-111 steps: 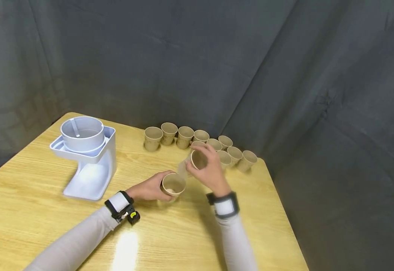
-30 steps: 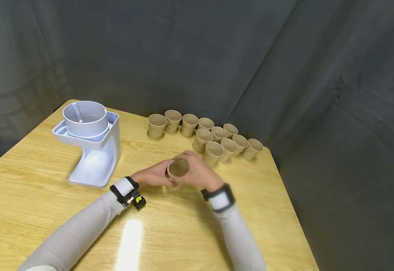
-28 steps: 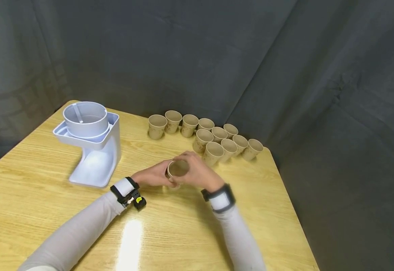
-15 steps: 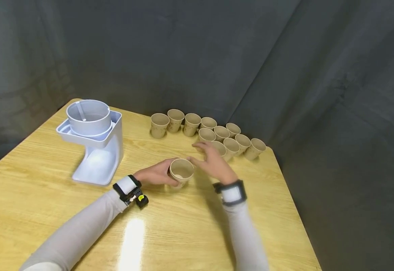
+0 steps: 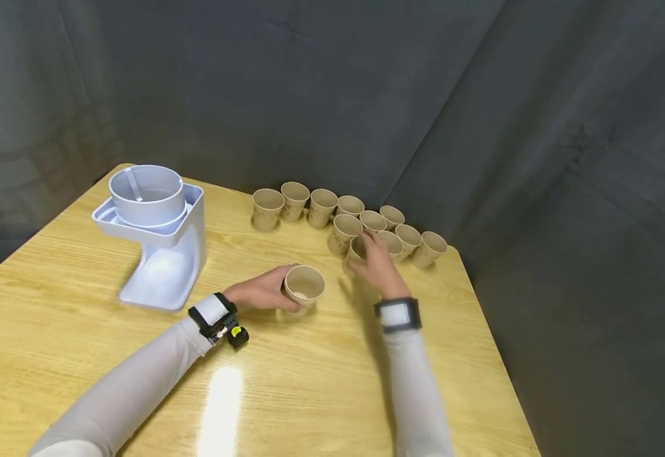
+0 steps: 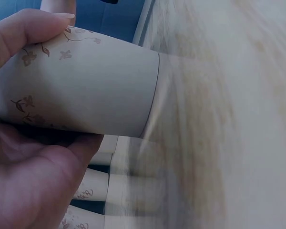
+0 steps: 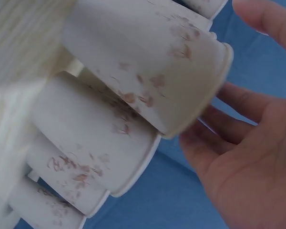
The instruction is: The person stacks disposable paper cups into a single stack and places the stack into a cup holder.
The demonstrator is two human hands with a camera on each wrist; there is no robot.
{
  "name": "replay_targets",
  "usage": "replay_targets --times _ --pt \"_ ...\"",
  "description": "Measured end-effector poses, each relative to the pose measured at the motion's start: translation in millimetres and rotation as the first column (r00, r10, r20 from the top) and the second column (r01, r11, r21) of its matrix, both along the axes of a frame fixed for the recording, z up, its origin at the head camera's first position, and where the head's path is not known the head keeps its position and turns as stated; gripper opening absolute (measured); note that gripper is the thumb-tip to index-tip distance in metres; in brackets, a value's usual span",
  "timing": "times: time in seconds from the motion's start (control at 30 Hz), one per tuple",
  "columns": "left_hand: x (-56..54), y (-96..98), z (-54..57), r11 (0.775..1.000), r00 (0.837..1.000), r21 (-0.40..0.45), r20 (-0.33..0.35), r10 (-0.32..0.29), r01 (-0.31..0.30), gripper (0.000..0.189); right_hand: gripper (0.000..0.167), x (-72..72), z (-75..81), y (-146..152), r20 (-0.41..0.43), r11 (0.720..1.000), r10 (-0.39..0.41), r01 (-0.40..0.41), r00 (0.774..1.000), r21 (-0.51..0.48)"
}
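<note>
My left hand (image 5: 264,291) grips a tan paper cup (image 5: 305,285) round its side, mouth up, near the middle of the table. Inside, a pale patch shows at the bottom. The left wrist view has fingers and thumb wrapped about this flower-printed cup (image 6: 86,81), its base close to the wood. My right hand (image 5: 381,266) reaches over the front cup (image 5: 356,251) of the group at the back right. In the right wrist view, fingers (image 7: 229,121) lie just behind the rim of a printed cup (image 7: 152,62), while the thumb (image 7: 267,19) stands apart from it.
Several more paper cups (image 5: 323,206) stand upright along the back of the wooden table (image 5: 287,393), by a dark curtain (image 5: 287,95). At the left stands a pale plastic stand (image 5: 161,273) with a round bowl (image 5: 146,197) on top.
A second ago both hands were together at the held cup. My right hand has since let go and moved right and back to the cup group; my left hand keeps its grip.
</note>
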State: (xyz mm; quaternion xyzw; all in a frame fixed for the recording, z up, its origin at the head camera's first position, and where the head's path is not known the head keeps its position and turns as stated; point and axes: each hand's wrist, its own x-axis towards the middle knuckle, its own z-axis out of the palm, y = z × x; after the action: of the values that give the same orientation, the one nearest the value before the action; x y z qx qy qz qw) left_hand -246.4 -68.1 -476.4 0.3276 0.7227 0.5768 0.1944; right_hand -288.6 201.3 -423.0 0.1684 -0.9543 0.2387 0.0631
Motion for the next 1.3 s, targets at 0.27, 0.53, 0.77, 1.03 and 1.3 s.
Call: replay_targets --times 0.27,0.53,0.77,1.03,1.3 --pt "0.3 -0.3 0.4 1.0 1.0 0.015 0.027 0.005 -0.006 0.07 0.08 -4.5 -6.8 -0.9 0.028 1.0 -0.01 0.009 1.0 0.025" --pt "1.7 -1.0 1.7 1.0 1.0 0.012 0.019 0.001 -0.001 0.07 0.08 -1.5 -6.0 -3.4 0.079 0.998 -0.049 0.046 0.996 0.035" --pt "1.6 -1.1 2.3 1.0 1.0 0.004 0.007 0.003 -0.003 0.071 0.065 0.1 -4.2 -4.1 0.025 0.997 -0.04 0.038 0.999 0.067" --pt "0.9 -0.6 -0.1 1.0 1.0 0.003 0.012 0.003 -0.003 0.07 0.061 1.3 -3.2 -4.8 0.004 0.997 -0.038 0.038 0.999 0.064" --pt "0.4 0.0 1.4 1.0 1.0 0.011 0.022 -0.005 0.004 0.07 0.06 0.9 -2.3 -4.6 -0.014 0.997 -0.044 0.045 0.999 0.068"
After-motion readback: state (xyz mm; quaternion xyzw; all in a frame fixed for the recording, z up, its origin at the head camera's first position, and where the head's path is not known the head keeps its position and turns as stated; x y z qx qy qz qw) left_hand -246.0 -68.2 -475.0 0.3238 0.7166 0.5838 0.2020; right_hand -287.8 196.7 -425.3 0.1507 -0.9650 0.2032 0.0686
